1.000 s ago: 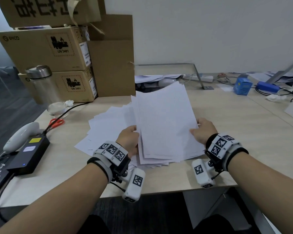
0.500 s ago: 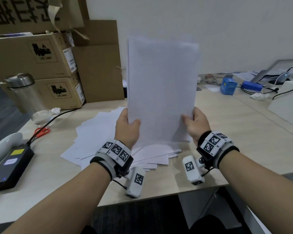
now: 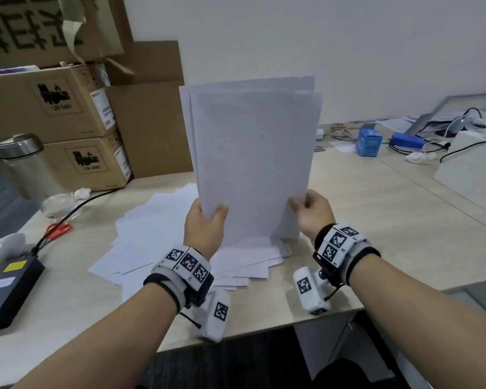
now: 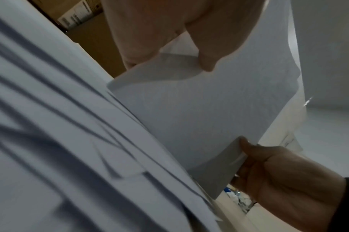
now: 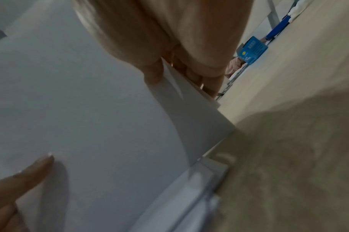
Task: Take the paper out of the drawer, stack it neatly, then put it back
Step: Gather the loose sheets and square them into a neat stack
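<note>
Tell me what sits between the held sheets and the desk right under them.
Loose sheets lie scattered on the desk under the held sheets, which both hands, left and right, grip upright. No drawer shows.

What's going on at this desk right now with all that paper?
A person is tidying loose paper. The left hand and right hand each grip a lower side edge of a sheaf of white sheets, held upright above the desk. Its top edges aren't flush. More sheets lie fanned out untidily underneath. No drawer is visible.
</note>
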